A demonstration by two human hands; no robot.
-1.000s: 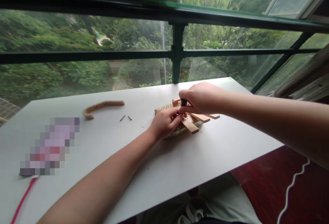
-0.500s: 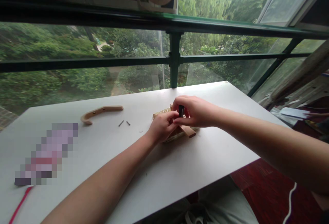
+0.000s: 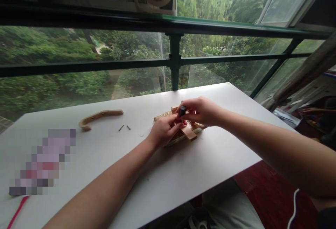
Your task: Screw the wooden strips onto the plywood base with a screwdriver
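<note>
My right hand (image 3: pixel 196 111) is closed round the upright dark handle of what looks like a screwdriver (image 3: pixel 183 110), its tip hidden by fingers. Close against it, my left hand (image 3: pixel 164 129) pinches with thumb and forefinger; what lies between them is hidden. Beneath both hands sits a straw-coloured woven piece (image 3: pixel 159 117), apparently a basket, flat on the table. Across it lies a wooden strip (image 3: pixel 189 133), its near end sticking out towards me. To the left rest a curved wooden hook (image 3: pixel 101 114) and two loose screws, one long (image 3: pixel 121 128) and one shorter (image 3: pixel 128 127).
The white table (image 3: pixel 105 173) carries a blurred-out pinkish slab (image 3: pixel 44 162) at the left with a red cord (image 3: pixel 17 212). Green railing (image 3: pixel 174 61) and windows stand behind the far edge. A white cable (image 3: pixel 294 208) hangs at the lower right.
The view has shifted slightly, moving the scene a little left. The dark handle now leans more towards me, showing its top, and my right fingers have changed position round it.
</note>
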